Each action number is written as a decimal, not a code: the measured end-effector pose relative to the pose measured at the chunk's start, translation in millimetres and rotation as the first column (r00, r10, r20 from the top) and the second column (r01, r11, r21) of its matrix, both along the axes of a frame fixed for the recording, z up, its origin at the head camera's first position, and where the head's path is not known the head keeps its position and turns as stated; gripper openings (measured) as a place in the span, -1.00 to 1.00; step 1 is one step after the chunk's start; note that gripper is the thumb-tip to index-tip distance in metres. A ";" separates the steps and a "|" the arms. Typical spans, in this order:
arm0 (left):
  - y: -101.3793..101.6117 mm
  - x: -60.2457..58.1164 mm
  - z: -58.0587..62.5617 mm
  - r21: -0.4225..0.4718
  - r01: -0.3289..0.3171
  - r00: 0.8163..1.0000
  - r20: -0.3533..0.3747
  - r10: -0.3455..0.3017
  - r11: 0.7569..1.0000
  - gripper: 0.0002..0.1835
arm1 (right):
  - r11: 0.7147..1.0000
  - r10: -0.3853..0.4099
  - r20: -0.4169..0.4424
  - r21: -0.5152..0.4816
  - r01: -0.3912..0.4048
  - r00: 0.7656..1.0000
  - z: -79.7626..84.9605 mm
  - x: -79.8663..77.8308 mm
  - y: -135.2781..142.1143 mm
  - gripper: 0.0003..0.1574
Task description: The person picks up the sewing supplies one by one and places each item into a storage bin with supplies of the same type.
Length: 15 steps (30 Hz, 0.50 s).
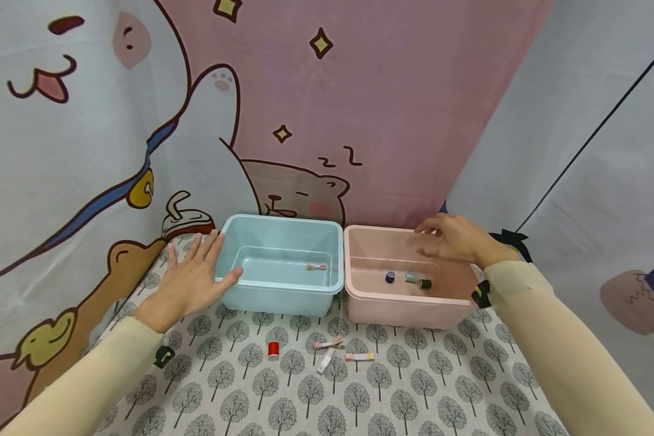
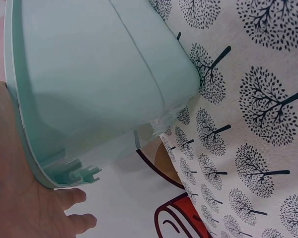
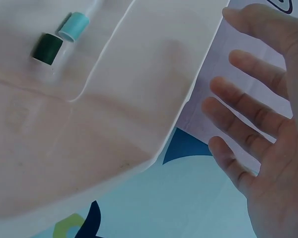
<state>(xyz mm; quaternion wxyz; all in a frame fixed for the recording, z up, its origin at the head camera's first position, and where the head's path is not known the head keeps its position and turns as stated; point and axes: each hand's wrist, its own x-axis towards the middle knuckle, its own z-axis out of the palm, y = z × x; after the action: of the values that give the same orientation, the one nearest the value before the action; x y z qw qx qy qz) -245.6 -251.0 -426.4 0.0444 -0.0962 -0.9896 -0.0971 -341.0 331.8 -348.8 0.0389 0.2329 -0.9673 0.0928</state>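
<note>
My left hand (image 1: 193, 278) spreads its fingers at the left end of the light blue bin (image 1: 278, 297); in the left wrist view it lies along the bin's rim (image 2: 24, 124). Over the back right part of the pink bin (image 1: 409, 312), my right hand (image 1: 458, 239) hangs with loosely bent fingers and nothing in them. Inside the pink bin lie a dark blue thread spool (image 1: 390, 277), a light teal spool (image 3: 74, 26) and a dark green spool (image 3: 47, 49). One small folded strip (image 1: 317, 267) is in the blue bin.
On the tree-patterned tablecloth (image 1: 283, 415), in front of the bins, stands a red thread spool (image 1: 273, 349). Right of it lie a pinkish folded strip (image 1: 329, 343), a white one (image 1: 325, 361) and a white-yellow one (image 1: 360, 357). A cartoon-printed curtain (image 1: 392, 91) hangs behind the bins.
</note>
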 end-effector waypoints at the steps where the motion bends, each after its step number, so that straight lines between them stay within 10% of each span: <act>1: 0.0 0.0 -0.1 -0.001 0.000 1.000 0.000 0.000 1.000 0.19 | 1.000 -0.003 -0.002 0.001 0.003 1.000 -0.3 0.5 0.3 -0.41; 15: 1.0 0.6 0.2 0.001 -0.003 1.000 0.002 0.003 1.000 0.19 | 1.000 -0.004 -0.051 -0.011 0.003 0.999 2.0 16.6 0.2 -0.48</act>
<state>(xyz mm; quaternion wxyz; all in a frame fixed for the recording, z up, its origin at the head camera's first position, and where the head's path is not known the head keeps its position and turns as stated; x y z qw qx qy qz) -245.0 -250.0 -426.2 0.0437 -0.0946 -0.9897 -0.0977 -324.4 332.0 -346.9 0.0652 0.2333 -0.9658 0.0921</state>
